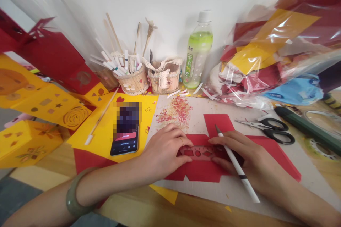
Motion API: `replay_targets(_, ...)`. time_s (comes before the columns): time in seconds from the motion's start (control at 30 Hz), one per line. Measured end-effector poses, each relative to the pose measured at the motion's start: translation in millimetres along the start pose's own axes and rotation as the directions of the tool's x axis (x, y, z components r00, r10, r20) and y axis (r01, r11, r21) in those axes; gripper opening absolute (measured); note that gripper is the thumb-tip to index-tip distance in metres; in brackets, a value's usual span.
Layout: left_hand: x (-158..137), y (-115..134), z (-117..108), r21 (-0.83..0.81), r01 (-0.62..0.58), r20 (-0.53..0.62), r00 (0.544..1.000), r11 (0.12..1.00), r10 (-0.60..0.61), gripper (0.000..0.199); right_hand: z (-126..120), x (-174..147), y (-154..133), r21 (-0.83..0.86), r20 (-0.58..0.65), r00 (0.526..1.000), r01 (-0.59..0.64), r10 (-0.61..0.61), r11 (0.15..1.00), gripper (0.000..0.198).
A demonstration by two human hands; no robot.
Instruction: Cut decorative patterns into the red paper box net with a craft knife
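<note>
A small template ruler (198, 153) with cut-out shapes lies flat on a red paper cut-out (204, 171) that has notched, flap-like edges. My left hand (166, 150) pinches the ruler's left end, thumb below and fingers above. At its right end, my right hand (246, 156) touches the ruler with fingertips and thumb. That same hand carries a white marker pen (237, 168) slanting across its fingers, dark tip pointing up and away from the paper. The ruler's right end is partly hidden by the hand.
A phone (125, 143) rests on yellow paper (90, 120) at left. Scissors (269, 126) and a green-handled tool (306, 127) lie right. Behind stand a marker cup (134, 81), a small basket (162, 82), a drink bottle (198, 51) and a plastic bag of paper scraps (253, 64).
</note>
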State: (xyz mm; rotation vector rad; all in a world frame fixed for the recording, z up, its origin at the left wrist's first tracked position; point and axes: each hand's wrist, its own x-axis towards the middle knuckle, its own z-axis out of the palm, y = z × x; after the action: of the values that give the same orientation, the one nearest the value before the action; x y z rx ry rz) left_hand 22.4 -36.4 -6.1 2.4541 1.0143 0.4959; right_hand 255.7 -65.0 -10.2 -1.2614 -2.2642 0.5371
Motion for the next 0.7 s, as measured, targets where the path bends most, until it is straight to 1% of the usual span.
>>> replay_targets(0.23, 1.4, 1.1, -1.7, 0.010, -0.003, 0.003, 1.000, 1.000, 0.003, 0.022, -1.3, 1.7, -0.3, 0.023, 0.015, 0.999, -0.048, 0.048, 0.999, 0.018)
replay_targets(0.53, 3.6, -5.3, -1.7, -0.065, 0.005, 0.002, 1.000, 0.998, -0.005, 0.021, -3.7, 1.7, 0.7, 0.042, 0.038, 0.997, -0.065, 0.063, 0.997, 0.017)
replay_targets(0.63, 3.1, -5.8, -2.0, -0.042, -0.003, 0.015, 1.000, 0.999, 0.004, 0.021, -3.2, 2.6, 1.6, 0.068, 0.059, 0.996, -0.076, 0.072, 0.995, 0.018)
replay_targets(0.7, 2.0, -6.1, -2.4, 0.003, -0.045, 0.017, 0.999, 0.999, 0.045, 0.020, -3.0, 3.6, 2.5, 0.092, 0.081, 0.993, -0.095, 0.087, 0.991, 0.018)
